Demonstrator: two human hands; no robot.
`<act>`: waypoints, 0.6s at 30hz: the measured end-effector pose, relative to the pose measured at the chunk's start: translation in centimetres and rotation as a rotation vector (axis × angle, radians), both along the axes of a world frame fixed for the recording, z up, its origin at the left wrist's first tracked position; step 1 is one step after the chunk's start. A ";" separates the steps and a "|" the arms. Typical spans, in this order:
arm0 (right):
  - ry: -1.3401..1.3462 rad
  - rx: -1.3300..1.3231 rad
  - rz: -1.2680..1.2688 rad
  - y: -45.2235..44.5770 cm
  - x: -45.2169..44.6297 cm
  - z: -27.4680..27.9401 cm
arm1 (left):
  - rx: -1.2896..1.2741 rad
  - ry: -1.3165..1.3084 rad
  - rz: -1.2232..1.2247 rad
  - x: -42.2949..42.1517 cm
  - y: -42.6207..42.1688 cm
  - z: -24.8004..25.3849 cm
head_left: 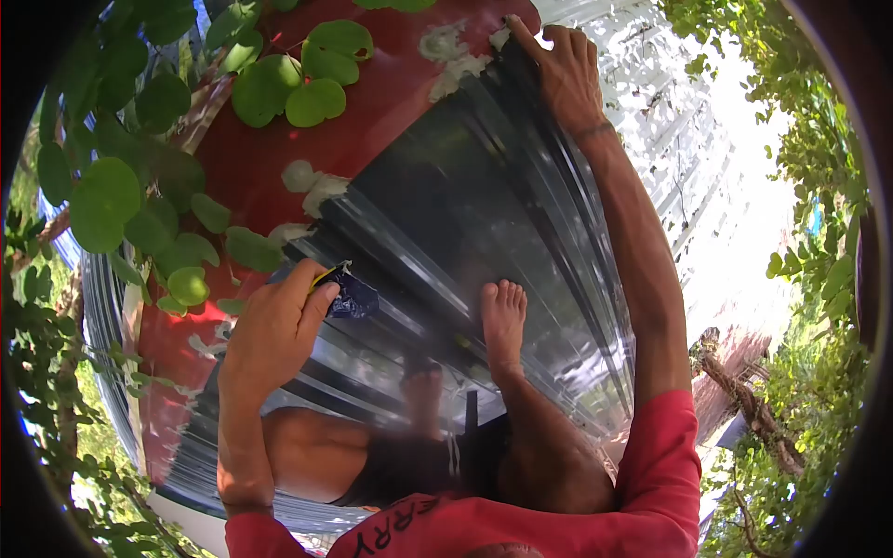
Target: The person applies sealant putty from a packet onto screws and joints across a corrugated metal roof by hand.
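Observation:
My left hand [279, 321] is closed around a small item with a yellow edge and a crumpled dark blue wrapper [352, 296], held above the ridges of the dark metal roof sheet [423, 186]. At the top, my right hand [563, 70] reaches to the sheet's upper end, its fingers spread and one fingertip touching near a pale patch [499, 39]. A red metal strip [372, 102] borders the sheet. Greyish-white lumps of filler [326, 191] sit along the joint between the two.
Green leafy branches [107, 200] hang over the left side. My bare foot [503, 325] rests on the sheet below the middle. Bright corrugated roofing [651, 112] lies to the right, with a branch [749, 405] and foliage beyond.

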State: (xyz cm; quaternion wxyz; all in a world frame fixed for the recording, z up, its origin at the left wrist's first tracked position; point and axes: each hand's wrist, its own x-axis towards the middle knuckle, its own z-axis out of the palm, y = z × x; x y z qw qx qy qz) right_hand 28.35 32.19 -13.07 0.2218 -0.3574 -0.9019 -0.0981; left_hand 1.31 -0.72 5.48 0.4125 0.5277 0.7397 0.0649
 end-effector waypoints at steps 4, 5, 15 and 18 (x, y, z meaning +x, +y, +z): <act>-0.042 -0.017 -0.014 0.0 -0.5 1.9 | 0.001 -0.008 -0.008 0.1 0.4 0.0; -0.049 -0.048 -0.031 -0.1 -0.7 2.6 | 0.011 -0.010 -0.008 0.1 0.4 -0.1; 0.072 0.123 -0.131 -0.3 0.4 0.8 | 0.013 0.005 0.033 -0.1 0.6 -0.3; 0.038 0.096 -0.015 -2.6 0.0 0.5 | -0.001 -0.001 0.019 0.1 0.9 0.0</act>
